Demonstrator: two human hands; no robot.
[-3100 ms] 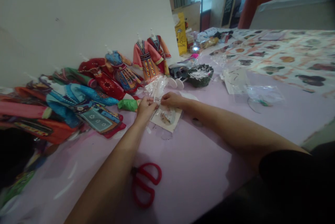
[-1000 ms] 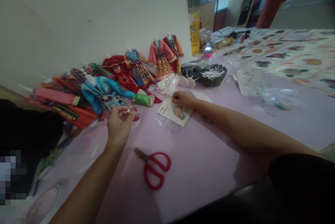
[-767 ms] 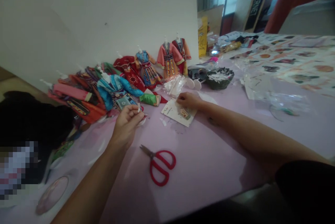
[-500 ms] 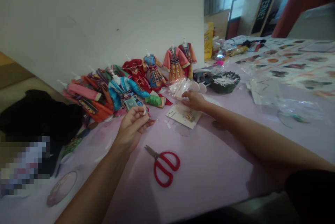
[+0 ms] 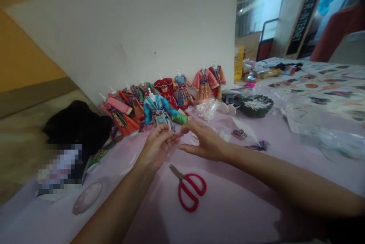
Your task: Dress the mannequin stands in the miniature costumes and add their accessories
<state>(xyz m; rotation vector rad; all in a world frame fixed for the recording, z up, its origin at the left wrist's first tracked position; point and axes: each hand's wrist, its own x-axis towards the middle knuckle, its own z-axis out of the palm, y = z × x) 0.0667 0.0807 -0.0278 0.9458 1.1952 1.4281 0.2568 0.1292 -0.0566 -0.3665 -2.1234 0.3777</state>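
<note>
White and small, a slip [image 5: 170, 126] juts up between the thumb and fingers of the left hand [image 5: 155, 148] in the head view, just in front of the headless doll in the blue robe [image 5: 156, 109]. It sits to the left of the right hand [image 5: 205, 141], with a short gap between. Another thin, dark piece [image 5: 180, 134] lies at the left fingertips, close to the right forefinger; whether that finger touches it, I cannot tell.

The left hand is pinched on the slip, its other fingers loosely curled. The right hand's thumb and forefinger stand well parted, the thumb pointing toward the left hand, and I see nothing gripped between them.

Both hands are raised over the pale purple table [image 5: 236, 202]. The left forearm slants up from the lower edge, the palm turned partly inward; the right forearm reaches in from the right side, back of the hand uppermost. Below the hands rest red-handled scissors [image 5: 183, 179], blades pointing up toward the left hand. A green wrapped roll [image 5: 180, 118] lies just beyond the fingertips.
</note>
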